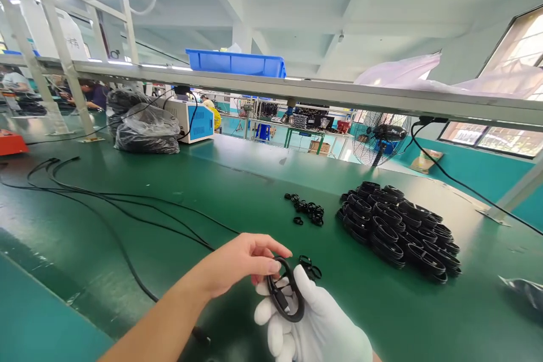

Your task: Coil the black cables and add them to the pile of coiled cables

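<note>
A coiled black cable with a connector plug in its middle is held between my two hands above the green table. My bare left hand pinches the coil's upper edge between thumb and fingers. My right hand, in a white glove, cradles the same coil from below and the right, fingers curled round it. Just beyond the hands lie a few black rings, partly hidden by the glove. Farther off is a small heap of similar black rings.
A large pile of coiled black cables lies to the right. Loose long cables stretch over the left of the table. Bagged goods and a blue-white machine stand behind. A shelf crosses above, carrying a blue bin.
</note>
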`<action>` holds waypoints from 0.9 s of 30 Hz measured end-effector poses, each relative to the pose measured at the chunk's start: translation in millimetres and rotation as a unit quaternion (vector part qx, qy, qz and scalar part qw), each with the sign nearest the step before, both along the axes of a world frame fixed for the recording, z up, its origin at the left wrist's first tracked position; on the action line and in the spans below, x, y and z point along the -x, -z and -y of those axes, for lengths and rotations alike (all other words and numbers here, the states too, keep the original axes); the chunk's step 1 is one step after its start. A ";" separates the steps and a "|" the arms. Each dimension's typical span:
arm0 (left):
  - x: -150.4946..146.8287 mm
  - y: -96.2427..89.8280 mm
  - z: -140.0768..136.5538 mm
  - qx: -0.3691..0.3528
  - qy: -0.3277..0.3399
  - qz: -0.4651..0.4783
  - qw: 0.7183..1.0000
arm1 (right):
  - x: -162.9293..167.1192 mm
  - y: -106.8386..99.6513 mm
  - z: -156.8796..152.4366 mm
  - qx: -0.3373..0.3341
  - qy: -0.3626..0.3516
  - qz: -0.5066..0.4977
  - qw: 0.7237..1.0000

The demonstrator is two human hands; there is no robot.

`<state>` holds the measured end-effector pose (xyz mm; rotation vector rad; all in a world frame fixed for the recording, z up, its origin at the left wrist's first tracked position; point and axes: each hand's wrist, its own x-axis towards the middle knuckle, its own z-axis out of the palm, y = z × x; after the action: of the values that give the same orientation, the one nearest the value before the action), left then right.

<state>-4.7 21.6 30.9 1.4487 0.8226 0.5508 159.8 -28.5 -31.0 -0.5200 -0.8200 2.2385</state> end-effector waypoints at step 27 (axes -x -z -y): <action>-26.8 29.8 -10.4 -0.095 -0.158 -0.225 0.957 | 8.0 -2.1 -2.6 -0.005 0.086 0.045 0.995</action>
<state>22.1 32.0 1.1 1.6586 1.4118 0.5555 151.8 -26.0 -28.9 -0.6658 -0.8001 2.0652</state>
